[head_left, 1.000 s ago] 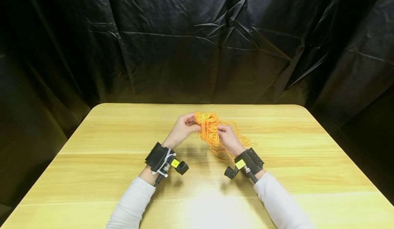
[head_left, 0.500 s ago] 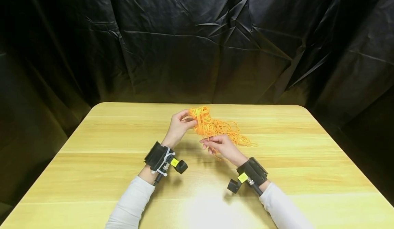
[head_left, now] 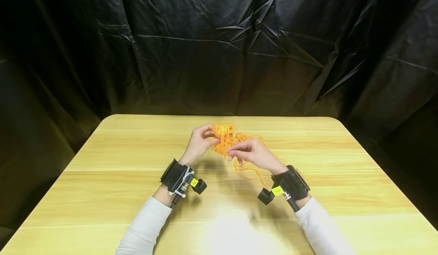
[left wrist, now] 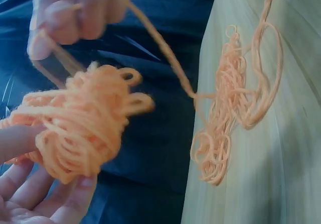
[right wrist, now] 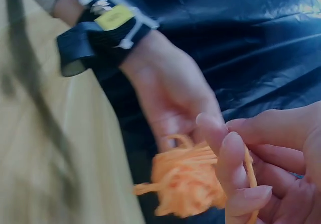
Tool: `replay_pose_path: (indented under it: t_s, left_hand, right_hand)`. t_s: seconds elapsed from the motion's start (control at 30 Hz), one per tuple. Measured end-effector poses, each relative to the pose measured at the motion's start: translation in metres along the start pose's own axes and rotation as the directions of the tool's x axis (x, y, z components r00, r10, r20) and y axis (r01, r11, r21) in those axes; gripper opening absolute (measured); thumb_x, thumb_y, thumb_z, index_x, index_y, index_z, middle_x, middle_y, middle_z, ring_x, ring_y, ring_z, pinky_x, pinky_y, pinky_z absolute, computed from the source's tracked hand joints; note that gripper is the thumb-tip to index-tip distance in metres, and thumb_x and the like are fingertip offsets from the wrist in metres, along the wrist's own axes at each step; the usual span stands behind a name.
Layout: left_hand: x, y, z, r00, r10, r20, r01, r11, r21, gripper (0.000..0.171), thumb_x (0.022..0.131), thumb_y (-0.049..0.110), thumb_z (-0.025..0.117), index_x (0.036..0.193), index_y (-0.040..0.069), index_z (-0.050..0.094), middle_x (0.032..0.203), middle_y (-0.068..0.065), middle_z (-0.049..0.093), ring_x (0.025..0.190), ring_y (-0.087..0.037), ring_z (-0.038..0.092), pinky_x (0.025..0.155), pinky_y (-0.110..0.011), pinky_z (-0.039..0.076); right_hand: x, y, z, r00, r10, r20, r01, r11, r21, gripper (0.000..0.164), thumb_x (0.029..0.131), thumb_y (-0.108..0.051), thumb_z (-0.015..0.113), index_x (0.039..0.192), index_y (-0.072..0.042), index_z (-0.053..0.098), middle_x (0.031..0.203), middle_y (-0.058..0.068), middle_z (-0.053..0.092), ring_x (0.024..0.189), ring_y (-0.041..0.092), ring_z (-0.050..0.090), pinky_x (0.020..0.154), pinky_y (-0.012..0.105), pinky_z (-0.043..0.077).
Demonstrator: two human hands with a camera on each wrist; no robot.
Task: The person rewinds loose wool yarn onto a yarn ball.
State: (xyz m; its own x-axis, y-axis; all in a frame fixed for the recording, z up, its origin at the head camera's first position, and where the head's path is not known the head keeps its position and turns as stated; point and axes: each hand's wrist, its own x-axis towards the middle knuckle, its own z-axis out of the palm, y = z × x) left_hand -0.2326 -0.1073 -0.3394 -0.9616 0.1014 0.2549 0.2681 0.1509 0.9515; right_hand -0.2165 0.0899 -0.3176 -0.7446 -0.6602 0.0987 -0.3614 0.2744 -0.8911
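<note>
A bundle of orange yarn [head_left: 223, 136] is held above the table between the thumb and fingers of my left hand [head_left: 199, 142]. Strands wrap around its middle, and small loops stick out at one end in the left wrist view, where the bundle [left wrist: 85, 128] fills the lower left. Just right of it, my right hand [head_left: 254, 154] pinches a yarn strand [right wrist: 250, 171] between thumb and fingers. From those fingers the strand [left wrist: 168, 53] runs down to a loose tangle of the same yarn [left wrist: 225, 98] on the table. In the head view my right hand partly covers that tangle.
The light wooden table [head_left: 102, 194] has rounded far corners. Behind it hangs a creased black sheet [head_left: 191, 76]. Each wrist wears a black strap with a small camera [head_left: 265, 196]. A loose yarn loop [head_left: 251, 175] trails below my right hand.
My right hand has gone from the bundle's right side to below it, then up and right with the strand. My left hand has shifted slightly left and turned the bundle.
</note>
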Motion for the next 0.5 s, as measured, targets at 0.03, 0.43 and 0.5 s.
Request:
replay_pose_path:
  t_s: [0.03, 0.43, 0.5]
  left_hand:
    - [0.0, 0.0, 0.0, 1.0, 0.0, 0.013, 0.0, 1.0, 0.016, 0.026, 0.074, -0.008, 0.063, 0.098, -0.006, 0.057, 0.097, -0.021, 0.064, 0.095, -0.029, 0.06, 0.075, -0.03, 0.05]
    - [-0.002, -0.003, 0.001, 0.977, 0.003, 0.213, -0.017, 0.998, 0.065, 0.033, 0.076, -0.005, 0.061, 0.107, -0.001, 0.053, 0.102, -0.019, 0.063, 0.097, -0.027, 0.059, 0.078, -0.031, 0.049]
    - [-0.002, -0.003, 0.001, 0.966, 0.017, 0.258, -0.037, 0.997, 0.073, 0.034, 0.076, -0.005, 0.06, 0.109, -0.002, 0.054, 0.103, -0.018, 0.063, 0.096, -0.026, 0.06, 0.077, -0.03, 0.05]
  right_hand:
    - [0.001, -0.003, -0.002, 1.0, -0.006, -0.014, 0.006, 1.0, -0.003, 0.021, 0.086, -0.009, 0.057, 0.103, 0.003, 0.064, 0.079, 0.011, 0.066, 0.056, 0.017, 0.051, 0.053, 0.022, 0.045]
    - [0.015, -0.015, -0.019, 0.974, 0.002, -0.226, 0.043, 0.981, 0.192, 0.03, 0.086, -0.017, 0.058, 0.109, 0.002, 0.06, 0.083, 0.007, 0.064, 0.054, 0.013, 0.043, 0.049, 0.019, 0.038]
    - [0.018, -0.013, -0.02, 0.968, 0.008, -0.251, 0.05, 0.974, 0.223, 0.032, 0.087, -0.018, 0.057, 0.112, 0.002, 0.057, 0.084, 0.004, 0.064, 0.054, 0.012, 0.043, 0.049, 0.018, 0.037]
